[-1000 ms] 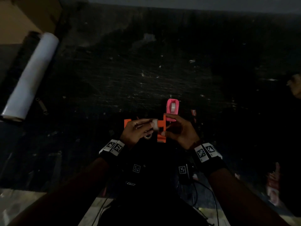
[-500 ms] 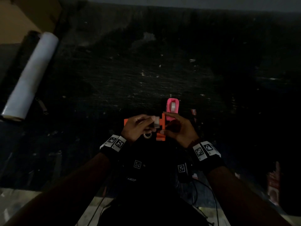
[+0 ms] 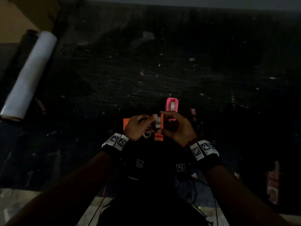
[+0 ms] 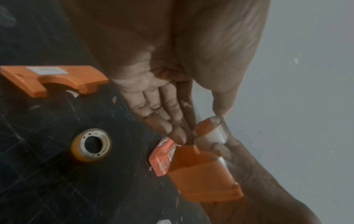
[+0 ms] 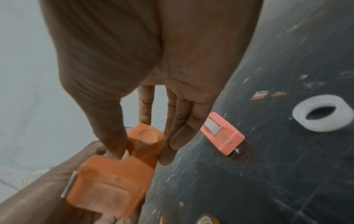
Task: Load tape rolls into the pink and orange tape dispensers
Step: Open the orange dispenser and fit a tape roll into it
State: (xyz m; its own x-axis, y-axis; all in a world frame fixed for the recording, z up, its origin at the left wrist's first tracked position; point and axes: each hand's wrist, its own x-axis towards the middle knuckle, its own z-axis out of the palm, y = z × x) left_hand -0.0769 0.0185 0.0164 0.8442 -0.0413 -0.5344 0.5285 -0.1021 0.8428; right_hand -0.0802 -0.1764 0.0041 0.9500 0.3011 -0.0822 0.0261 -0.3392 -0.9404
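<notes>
Low at the centre of the head view, both hands hold the orange dispenser just above the dark table. My left hand pinches a clear tape roll between thumb and fingers, and the roll sits in the dispenser's open top. My right hand grips the orange dispenser with its thumb on top and its fingers along the side. The pink dispenser lies on the table just beyond the hands, with a white roll in it. A spare yellowish tape roll lies near my left hand.
Two loose orange parts lie on the table: one left of the hands, one under them. A white ring-shaped roll lies to the right. A long white film roll rests at the far left by a cardboard box.
My left hand has moved the tape roll a little to the right, into the orange dispenser. The right hand's fingers have closed in over the dispenser's top. The pink dispenser has not moved.
</notes>
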